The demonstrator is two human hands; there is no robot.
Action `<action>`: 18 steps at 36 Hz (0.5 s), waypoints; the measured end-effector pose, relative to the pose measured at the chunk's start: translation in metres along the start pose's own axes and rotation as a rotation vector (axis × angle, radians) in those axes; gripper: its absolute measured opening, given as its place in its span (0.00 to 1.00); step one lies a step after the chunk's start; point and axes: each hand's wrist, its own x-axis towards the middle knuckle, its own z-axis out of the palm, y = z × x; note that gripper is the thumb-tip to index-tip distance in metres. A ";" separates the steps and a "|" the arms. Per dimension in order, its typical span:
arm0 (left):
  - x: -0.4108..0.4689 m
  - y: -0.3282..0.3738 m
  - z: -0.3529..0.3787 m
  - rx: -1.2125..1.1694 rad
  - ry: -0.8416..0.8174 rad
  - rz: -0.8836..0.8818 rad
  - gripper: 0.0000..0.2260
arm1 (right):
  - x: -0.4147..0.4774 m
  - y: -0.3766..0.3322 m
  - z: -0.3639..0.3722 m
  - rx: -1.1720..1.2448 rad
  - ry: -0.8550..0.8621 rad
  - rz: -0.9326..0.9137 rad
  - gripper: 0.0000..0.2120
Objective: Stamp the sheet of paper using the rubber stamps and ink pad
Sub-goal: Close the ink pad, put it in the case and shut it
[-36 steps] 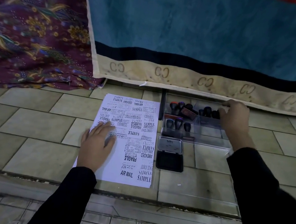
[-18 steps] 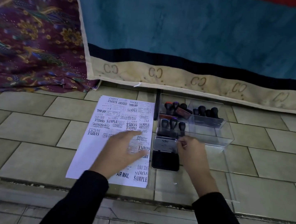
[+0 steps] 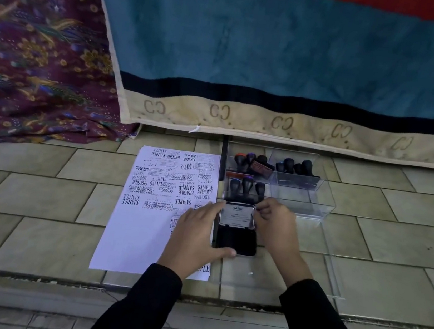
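Observation:
A white sheet of paper (image 3: 145,218) covered with black stamp prints lies on the tiled floor. Right of it sits the open ink pad (image 3: 236,238), its silver lid (image 3: 237,216) flipped back and the black pad facing up. My left hand (image 3: 192,237) lies over the sheet's right edge, thumb on the pad's near corner and fingers on the lid's left side. My right hand (image 3: 275,223) pinches the lid's right edge. Several black-handled rubber stamps (image 3: 246,186) stand in a clear plastic box (image 3: 301,203) just beyond.
A teal blanket with a beige border (image 3: 271,121) hangs close behind the box. A purple floral cloth (image 3: 39,58) is heaped at the left. A clear lid (image 3: 330,262) lies flat on the floor to the right. A step edge (image 3: 192,299) runs across near me.
My right hand left the stamp box and came to the ink pad's lid. My left hand slid off the middle of the paper to the pad's left side.

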 end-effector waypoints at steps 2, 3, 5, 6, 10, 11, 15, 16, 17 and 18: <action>-0.001 0.001 0.000 -0.015 0.018 0.007 0.46 | 0.000 0.001 -0.002 0.063 -0.025 0.000 0.07; -0.001 0.001 0.000 -0.023 0.022 0.010 0.46 | -0.001 0.002 -0.003 0.100 -0.033 -0.013 0.08; -0.002 0.002 -0.001 -0.040 0.028 0.019 0.47 | -0.004 0.004 -0.005 0.162 -0.045 -0.040 0.11; -0.003 0.003 -0.001 -0.048 0.033 0.030 0.47 | -0.006 0.006 -0.007 0.183 -0.057 -0.045 0.12; -0.006 0.003 -0.003 -0.084 0.043 0.089 0.46 | -0.017 0.011 -0.016 0.245 -0.076 -0.136 0.12; -0.007 0.003 -0.005 -0.116 0.049 0.098 0.44 | -0.020 0.011 -0.019 0.242 -0.068 -0.179 0.12; -0.006 0.003 -0.010 -0.209 0.122 0.117 0.25 | -0.032 0.013 -0.027 0.202 -0.050 -0.337 0.13; -0.005 0.003 -0.012 -0.230 0.140 0.120 0.20 | -0.034 0.014 -0.028 0.182 -0.050 -0.378 0.13; -0.005 0.003 -0.013 -0.241 0.154 0.126 0.17 | -0.036 0.014 -0.029 0.159 -0.052 -0.420 0.12; -0.003 0.003 -0.014 -0.237 0.161 0.132 0.14 | -0.037 0.015 -0.030 0.135 -0.058 -0.456 0.12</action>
